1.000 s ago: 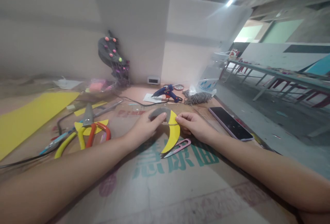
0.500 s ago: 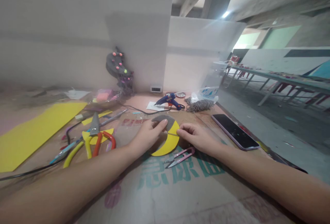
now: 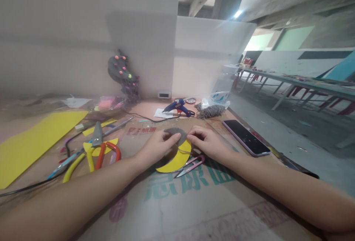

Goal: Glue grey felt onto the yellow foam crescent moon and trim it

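Observation:
A yellow crescent-shaped card (image 3: 175, 162) has its upper part wrapped in grey yarn (image 3: 177, 131). My left hand (image 3: 162, 141) grips the wrapped part, thumb on top. At the crescent's right edge, my right hand (image 3: 203, 141) is closed in a pinch, apparently on the yarn; its fingertips partly hide what they hold. One loose yarn strand lies across the yellow face below the wrapped part. Pink-handled thread snips (image 3: 191, 166) rest on the table just under my right hand, close to the crescent's lower edge.
Left of my arm lie red-and-yellow-handled pliers (image 3: 97, 146) and a yellow sheet (image 3: 36, 141). A blue glue gun (image 3: 179, 107), a grey yarn bundle (image 3: 212, 111) and a small display (image 3: 164, 94) sit farther back. A phone (image 3: 245, 137) lies right. A decorated dark crescent (image 3: 122, 70) stands behind.
My right hand has shifted up along the crescent's edge, nearer my left thumb. The yarn strand now curves lower across the yellow card. The whole view has shifted slightly.

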Motion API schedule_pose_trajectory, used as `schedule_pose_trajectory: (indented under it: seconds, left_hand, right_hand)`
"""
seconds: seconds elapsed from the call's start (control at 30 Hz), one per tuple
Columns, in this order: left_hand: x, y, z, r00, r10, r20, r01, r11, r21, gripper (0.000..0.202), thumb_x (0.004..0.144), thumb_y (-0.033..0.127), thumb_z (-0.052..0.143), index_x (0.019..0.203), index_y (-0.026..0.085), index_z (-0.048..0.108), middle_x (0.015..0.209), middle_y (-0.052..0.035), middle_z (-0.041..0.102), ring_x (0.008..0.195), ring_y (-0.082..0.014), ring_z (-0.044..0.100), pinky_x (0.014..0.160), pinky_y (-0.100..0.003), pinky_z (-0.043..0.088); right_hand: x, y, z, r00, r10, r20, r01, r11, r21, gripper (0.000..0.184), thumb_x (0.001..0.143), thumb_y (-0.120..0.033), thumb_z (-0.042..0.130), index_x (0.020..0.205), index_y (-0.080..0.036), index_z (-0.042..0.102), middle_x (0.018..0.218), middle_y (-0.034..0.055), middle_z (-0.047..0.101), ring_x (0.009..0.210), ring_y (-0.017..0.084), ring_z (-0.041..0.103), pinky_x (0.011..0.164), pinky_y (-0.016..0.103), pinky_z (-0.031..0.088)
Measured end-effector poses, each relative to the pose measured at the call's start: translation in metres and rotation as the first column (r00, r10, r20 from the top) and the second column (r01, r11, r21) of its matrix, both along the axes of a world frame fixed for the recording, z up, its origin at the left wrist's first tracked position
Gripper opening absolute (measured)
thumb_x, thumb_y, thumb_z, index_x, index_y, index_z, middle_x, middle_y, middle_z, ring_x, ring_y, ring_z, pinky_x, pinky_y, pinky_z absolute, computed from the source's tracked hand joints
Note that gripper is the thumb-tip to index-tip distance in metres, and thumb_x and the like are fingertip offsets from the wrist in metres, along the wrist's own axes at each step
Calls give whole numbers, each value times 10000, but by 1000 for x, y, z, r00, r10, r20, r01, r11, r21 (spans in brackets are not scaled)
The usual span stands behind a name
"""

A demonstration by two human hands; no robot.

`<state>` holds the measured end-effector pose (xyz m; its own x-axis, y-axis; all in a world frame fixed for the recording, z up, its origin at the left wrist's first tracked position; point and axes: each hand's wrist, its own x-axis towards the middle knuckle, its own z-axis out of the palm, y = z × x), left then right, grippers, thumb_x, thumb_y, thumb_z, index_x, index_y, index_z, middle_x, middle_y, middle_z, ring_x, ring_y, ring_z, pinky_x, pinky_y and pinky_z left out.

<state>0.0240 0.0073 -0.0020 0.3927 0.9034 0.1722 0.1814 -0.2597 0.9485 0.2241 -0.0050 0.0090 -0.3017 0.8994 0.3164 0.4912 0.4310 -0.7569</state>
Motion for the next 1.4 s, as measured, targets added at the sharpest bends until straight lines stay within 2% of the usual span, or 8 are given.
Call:
schedule_pose_trajectory:
  seconds: [0.17,0.33,0.57,0.8,1.0,1.17,1.27,1.4]
  left_hand:
    - [-1,-1,0,998,23,-56,-23,1000,3,458,834,545,528,625,145,609,554,-13,559,513,-125,455,478,-238,333]
    - [0,0,1,993,75,-94,-74,997,5,462,817,560,515,643,141,600,579,-1,548,528,-123,444,497,-238,330]
    - [-1,6,0,977,193,-96,-195,981,-10,496,794,608,486,575,165,531,521,21,466,519,-124,427,496,-248,284]
    - [-2,8,-2,976,216,-3,-216,974,-71,465,782,588,516,583,169,545,518,27,476,506,-117,410,506,-248,300]
    - [-1,9,-1,973,230,1,-230,972,-56,467,789,577,527,588,158,569,567,3,539,562,-129,465,542,-247,328]
    - [-1,8,0,973,229,10,-228,971,-69,467,791,583,528,597,160,559,575,12,528,550,-123,454,522,-242,322]
    - [-2,9,0,974,225,-14,-225,973,-52,463,801,573,522,578,168,538,540,26,486,518,-114,416,499,-243,303]
    - [-2,10,-2,971,238,-35,-239,971,-25,462,806,570,519,582,168,556,556,10,519,541,-127,444,505,-249,312]
  right_hand:
    - [-2,-5,0,1000,20,-3,-20,1000,-21,240,856,-363,551,713,-177,598,718,13,554,687,143,527,640,262,403]
    - [0,-4,-2,987,-12,-162,-23,976,-215,326,878,-490,504,790,-185,578,607,-33,488,481,104,431,463,232,332]
    - [30,25,13,981,-162,-109,161,987,-20,365,885,-505,496,878,-166,630,655,-32,462,528,93,364,490,228,272]
    - [39,36,-3,972,-235,-31,235,972,24,437,874,-540,482,620,-194,397,592,-44,341,569,109,362,527,242,259]
    - [33,29,1,976,-205,73,203,979,32,360,872,-465,509,665,-171,530,636,-14,492,635,136,466,591,251,338]
    - [36,28,8,984,57,166,-41,994,-103,366,874,-438,548,1033,-153,713,904,60,694,785,177,611,695,276,453]
    - [40,28,13,935,285,210,-236,944,-231,394,872,-434,581,1135,-169,705,1103,79,701,995,207,633,848,290,472]
    - [41,26,14,884,409,226,-290,859,-421,392,850,-394,629,1177,-188,689,1156,62,702,1005,191,648,858,262,480]
